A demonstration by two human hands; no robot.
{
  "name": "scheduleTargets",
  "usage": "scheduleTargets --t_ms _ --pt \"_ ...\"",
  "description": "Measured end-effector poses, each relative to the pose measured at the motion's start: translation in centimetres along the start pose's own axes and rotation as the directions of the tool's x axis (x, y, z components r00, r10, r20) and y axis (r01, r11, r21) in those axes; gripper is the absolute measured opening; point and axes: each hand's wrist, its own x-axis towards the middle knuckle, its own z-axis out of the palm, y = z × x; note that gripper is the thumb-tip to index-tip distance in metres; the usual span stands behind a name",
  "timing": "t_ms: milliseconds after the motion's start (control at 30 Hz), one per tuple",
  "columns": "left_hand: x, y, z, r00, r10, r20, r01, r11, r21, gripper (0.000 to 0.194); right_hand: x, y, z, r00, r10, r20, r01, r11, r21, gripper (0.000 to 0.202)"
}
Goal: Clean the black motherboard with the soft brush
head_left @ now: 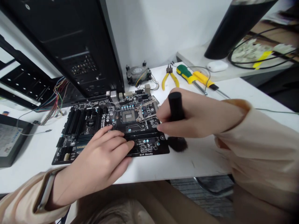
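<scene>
A black motherboard lies flat on the white table, its CPU socket uncovered and the metal socket frame raised beside it. My left hand rests on the board's front edge with its fingers spread a little, holding nothing. Above the board's right edge, my right hand is closed around the black handle of a brush. The dark bristles show below that hand, by the board's front right corner.
A black computer case stands behind the board. A CPU cooler, yellow pliers, a green screwdriver and a yellow screwdriver lie at the back. A black box is at the left.
</scene>
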Motion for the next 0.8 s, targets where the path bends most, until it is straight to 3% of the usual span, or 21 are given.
scheduleTargets --t_ms 167,333,567,700,800 --pt "-0.02 0.0 0.0 1.0 0.004 0.001 -0.004 1.0 0.005 0.025 0.03 -0.21 -0.07 0.995 -0.009 -0.095 0.014 0.999 0.048 0.034" --pt "0.03 0.08 -0.04 1.0 -0.003 -0.003 0.003 1.0 -0.004 0.025 0.0 0.07 0.03 0.996 0.083 -0.028 -0.084 0.995 -0.059 0.033" --pt "-0.07 0.15 -0.01 1.0 -0.005 -0.007 0.005 1.0 -0.01 0.026 -0.14 -0.12 -0.38 0.991 -0.027 -0.133 0.017 0.997 -0.074 0.035" --pt "-0.17 0.13 0.02 1.0 -0.011 -0.002 0.011 1.0 -0.014 0.027 -0.06 0.21 -0.27 0.998 0.032 -0.052 -0.037 0.993 -0.108 0.035" --pt "-0.28 0.06 -0.11 1.0 -0.01 0.017 0.01 1.0 -0.02 0.027 -0.25 0.08 -0.53 0.998 0.026 -0.062 -0.028 0.999 -0.034 0.035"
